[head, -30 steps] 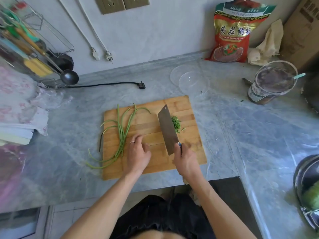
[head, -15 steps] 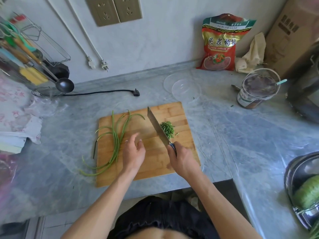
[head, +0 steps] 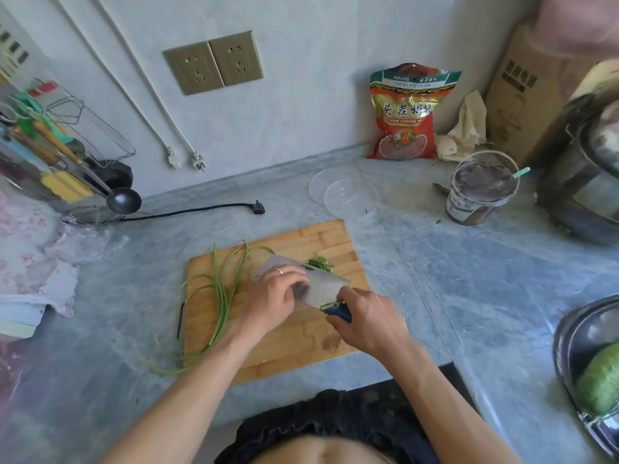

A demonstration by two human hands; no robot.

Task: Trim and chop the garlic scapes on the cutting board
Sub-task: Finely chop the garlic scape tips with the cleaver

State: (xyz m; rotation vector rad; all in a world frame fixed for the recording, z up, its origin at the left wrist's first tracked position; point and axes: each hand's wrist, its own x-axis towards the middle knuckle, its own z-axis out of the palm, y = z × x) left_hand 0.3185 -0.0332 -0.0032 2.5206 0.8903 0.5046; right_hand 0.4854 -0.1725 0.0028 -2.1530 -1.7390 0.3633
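Note:
A wooden cutting board lies on the grey counter. Long green garlic scapes lie along its left side, their ends trailing off the front-left edge. A small pile of chopped scape pieces sits near the board's far right. My right hand grips the blue handle of a cleaver, whose blade is tilted with its flat side up. My left hand rests with its fingers on the flat of the blade.
Clear plastic lids lie beyond the board. A tub of dark paste, a red snack bag and a metal pot stand at the right. A steel bowl holds a green vegetable. A black plug and ladle lie left.
The cleaver has turned from blade-down on the board to flat side up. My left hand has moved right from the board onto the blade. The camera has tilted upward.

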